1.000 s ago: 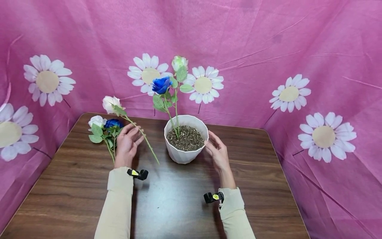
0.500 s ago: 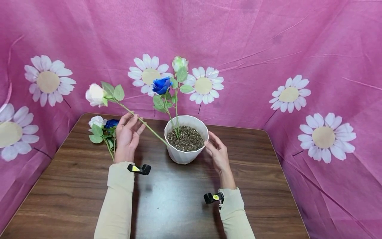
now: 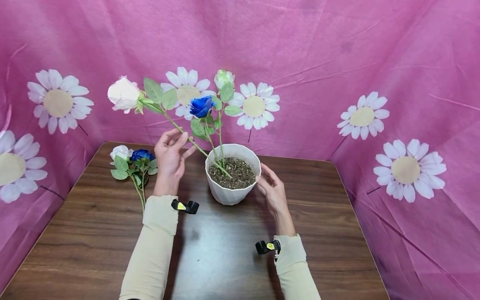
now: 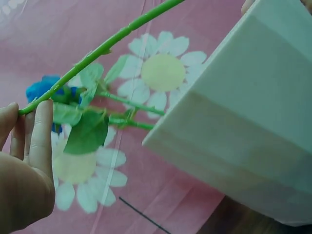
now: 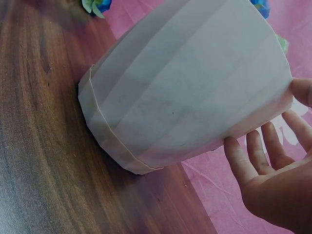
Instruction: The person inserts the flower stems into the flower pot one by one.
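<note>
My left hand (image 3: 170,160) pinches the green stem of a pale pinkish-white rose (image 3: 123,95) between thumb and fingers. The stem slants down to the right over the rim of a white faceted flowerpot (image 3: 230,196), its lower end at the soil (image 3: 240,175). In the left wrist view this stem (image 4: 105,48) crosses above the pot. A blue rose (image 3: 201,106) and a greenish-white rose (image 3: 225,79) stand upright in the soil. At the pot's right side, my right hand (image 3: 275,193) holds the wall; the right wrist view shows fingertips on the wall (image 5: 185,87) and thumb at the rim.
On the wooden table (image 3: 318,208), left of my left hand, lie another white rose (image 3: 121,152) and a blue rose (image 3: 141,155), stems toward me. A pink cloth (image 3: 300,50) printed with daisies hangs behind and on both sides.
My left hand has moved right and away from me, carrying the pale rose. Its stem end has gone from over the table to inside the pot. My right hand stays at the pot.
</note>
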`<state>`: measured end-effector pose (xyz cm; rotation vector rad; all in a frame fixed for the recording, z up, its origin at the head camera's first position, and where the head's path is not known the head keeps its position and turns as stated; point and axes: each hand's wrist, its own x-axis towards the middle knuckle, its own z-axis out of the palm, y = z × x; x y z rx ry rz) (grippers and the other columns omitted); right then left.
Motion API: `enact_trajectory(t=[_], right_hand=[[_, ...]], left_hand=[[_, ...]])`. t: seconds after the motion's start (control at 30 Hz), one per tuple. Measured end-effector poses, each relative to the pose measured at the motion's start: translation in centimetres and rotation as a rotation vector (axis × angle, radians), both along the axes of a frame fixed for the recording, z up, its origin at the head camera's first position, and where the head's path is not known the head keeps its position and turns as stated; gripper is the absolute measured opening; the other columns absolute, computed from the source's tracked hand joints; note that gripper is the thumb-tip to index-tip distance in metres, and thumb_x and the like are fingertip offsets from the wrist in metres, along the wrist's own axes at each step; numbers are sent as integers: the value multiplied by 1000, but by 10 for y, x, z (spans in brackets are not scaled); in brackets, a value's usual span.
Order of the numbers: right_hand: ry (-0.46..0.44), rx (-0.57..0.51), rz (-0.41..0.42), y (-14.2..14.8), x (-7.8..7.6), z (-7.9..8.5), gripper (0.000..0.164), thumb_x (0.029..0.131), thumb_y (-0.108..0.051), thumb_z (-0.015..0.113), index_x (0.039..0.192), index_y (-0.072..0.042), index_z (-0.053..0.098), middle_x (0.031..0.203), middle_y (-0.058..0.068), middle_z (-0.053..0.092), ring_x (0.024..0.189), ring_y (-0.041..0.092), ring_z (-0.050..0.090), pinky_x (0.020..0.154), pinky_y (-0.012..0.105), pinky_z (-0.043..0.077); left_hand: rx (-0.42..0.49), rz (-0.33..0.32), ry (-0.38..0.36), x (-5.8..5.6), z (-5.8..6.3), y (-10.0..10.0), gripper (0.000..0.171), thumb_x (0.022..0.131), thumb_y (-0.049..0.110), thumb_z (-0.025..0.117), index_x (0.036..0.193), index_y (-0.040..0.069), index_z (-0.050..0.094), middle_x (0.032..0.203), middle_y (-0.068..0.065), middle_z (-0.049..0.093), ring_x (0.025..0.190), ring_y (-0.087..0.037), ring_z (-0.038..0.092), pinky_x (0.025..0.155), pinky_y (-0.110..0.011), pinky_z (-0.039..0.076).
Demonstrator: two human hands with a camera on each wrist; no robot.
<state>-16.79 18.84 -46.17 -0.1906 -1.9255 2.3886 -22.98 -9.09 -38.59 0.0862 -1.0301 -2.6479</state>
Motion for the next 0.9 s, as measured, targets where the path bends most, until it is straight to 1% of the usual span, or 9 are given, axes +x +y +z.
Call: enact_trajectory(t=[0.1,0.13,0.23,0.33,0.5,0.6,0.73,0.83,0.9], right_hand=[[3,-1,0,0,-1,0,52,97,4,62,147,1,49,140,24,52,124,29,54,103,45,52],[4,-1,0,0,-1,0,52,97,4,62,147,1,49,140,24,52,124,29,54,104,46,51],[4,2,1,0,-1,-1,52,97,4,62,147,1,49,140,24,52,123,28,54,102,42,53],[-2,3,-1,0,-1,-1,52,97,4,62,147,0,49,140,23,52,122,27,55,104,46,51],[-1,7,-1,-1,0,0,52,97,4,61,147,0,50,139,22,53,121,26,55,106,50,48],[1,6,1,-1,1,0,52,97,4,61,147,0,50,139,22,53,120,25,56,107,51,48],[1,12,2,0,0,-1,52,96,3,63,147,0,50,138,22,54,116,22,57,104,45,51],[2,17,0,0,0,-1,52,96,3,63,147,-1,50,138,21,54,115,21,58,100,40,53],[4,11,-2,0,1,-1,53,96,3,63,147,-1,50,138,21,54,116,22,58,101,42,53]], left_hand=[[-20,3,21,-3,4,7,19,90,-13,67,95,5,70,89,-7,68,73,-21,70,61,-38,63],[-29,6,28,-3,5,10,20,90,-14,67,94,5,70,89,-7,68,72,-20,70,61,-39,63],[-66,13,48,-5,9,16,21,89,-15,67,93,5,71,88,-7,70,71,-18,71,62,-39,63],[-103,22,65,-6,13,22,23,89,-15,68,91,7,73,85,-6,71,70,-17,71,61,-38,63],[-126,15,88,-8,15,30,22,87,-17,68,92,3,74,81,-7,72,66,-16,71,57,-33,62],[-153,7,94,-9,16,36,23,87,-18,69,91,4,75,79,-5,72,64,-14,71,55,-30,62],[-229,4,101,-10,17,44,24,86,-16,71,91,7,76,79,-3,73,61,-11,68,54,-29,61],[-295,-8,97,-12,17,50,22,86,-15,72,95,5,76,79,-2,73,61,-11,68,55,-29,61],[-334,-23,84,-13,18,53,20,86,-14,72,98,2,75,79,0,73,63,-11,69,57,-30,62]])
